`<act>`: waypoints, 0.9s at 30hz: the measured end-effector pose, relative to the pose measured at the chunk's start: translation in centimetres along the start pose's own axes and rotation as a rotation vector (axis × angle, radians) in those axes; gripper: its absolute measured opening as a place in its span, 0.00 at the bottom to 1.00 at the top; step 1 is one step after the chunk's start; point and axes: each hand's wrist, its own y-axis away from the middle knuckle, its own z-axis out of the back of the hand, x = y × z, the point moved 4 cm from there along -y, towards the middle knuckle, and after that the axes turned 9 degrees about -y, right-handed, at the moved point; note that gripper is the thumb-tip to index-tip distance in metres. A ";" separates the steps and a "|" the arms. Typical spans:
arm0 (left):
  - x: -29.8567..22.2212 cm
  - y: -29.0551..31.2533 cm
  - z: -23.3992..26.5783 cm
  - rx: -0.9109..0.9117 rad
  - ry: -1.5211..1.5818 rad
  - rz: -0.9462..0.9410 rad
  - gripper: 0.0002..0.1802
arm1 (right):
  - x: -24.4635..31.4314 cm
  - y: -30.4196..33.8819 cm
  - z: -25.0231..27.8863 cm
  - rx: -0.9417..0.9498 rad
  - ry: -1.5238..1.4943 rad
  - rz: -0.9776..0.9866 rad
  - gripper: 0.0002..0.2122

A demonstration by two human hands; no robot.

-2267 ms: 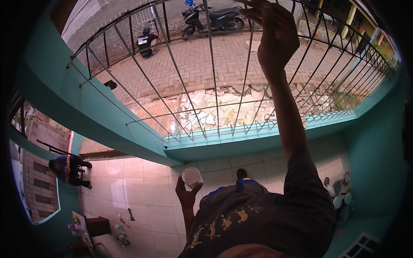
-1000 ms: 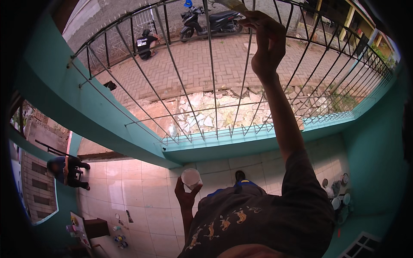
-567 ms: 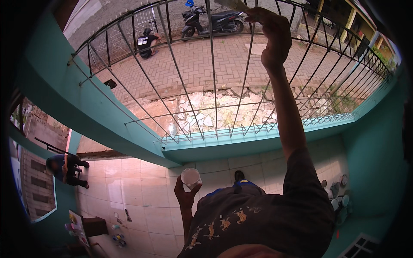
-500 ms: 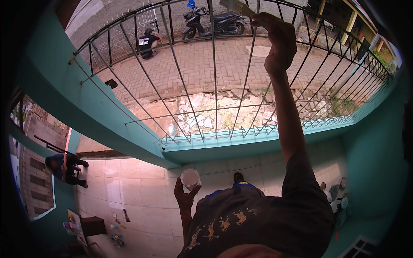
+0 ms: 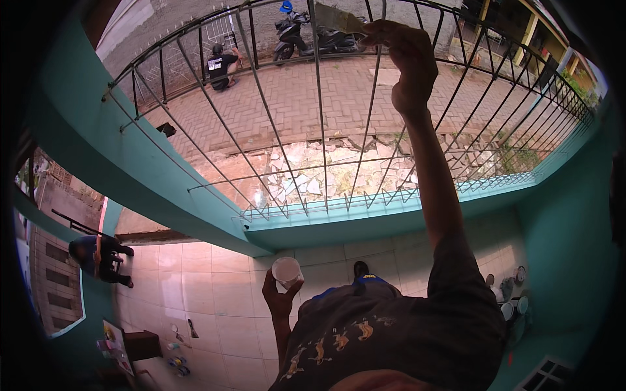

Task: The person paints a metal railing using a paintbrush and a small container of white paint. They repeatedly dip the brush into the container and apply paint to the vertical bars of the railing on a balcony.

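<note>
My left hand (image 5: pixel 280 301), low in front of my body, grips a small white cup (image 5: pixel 287 271). Its inside looks pale, but I cannot make out what it holds. High above, my right arm reaches up to the dark metal bars of a railing (image 5: pixel 324 117). The fingers of my right hand (image 5: pixel 412 62) are closed on one end of a flat, greyish-tan piece (image 5: pixel 339 18), whose exact kind I cannot tell. It overlaps the upper bars in the picture; whether it touches them is unclear.
A turquoise ledge (image 5: pixel 385 218) and pillar (image 5: pixel 163 156) frame the railing. Beyond it are broken tiles (image 5: pixel 313 173), a motorbike (image 5: pixel 306 39) and a crouching person (image 5: pixel 222 67). Another person (image 5: pixel 101 254) sits at left. Containers (image 5: pixel 514 307) stand at right; a small table (image 5: pixel 117 345) is lower left.
My right hand has moved a little to the left with the flat piece, which shows more fully. My left hand still holds the cup in nearly the same place.
</note>
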 end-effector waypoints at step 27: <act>-1.2 0.2 -0.4 0.035 -0.035 -0.003 0.38 | -0.3 -0.3 1.2 -0.075 -0.245 0.012 0.07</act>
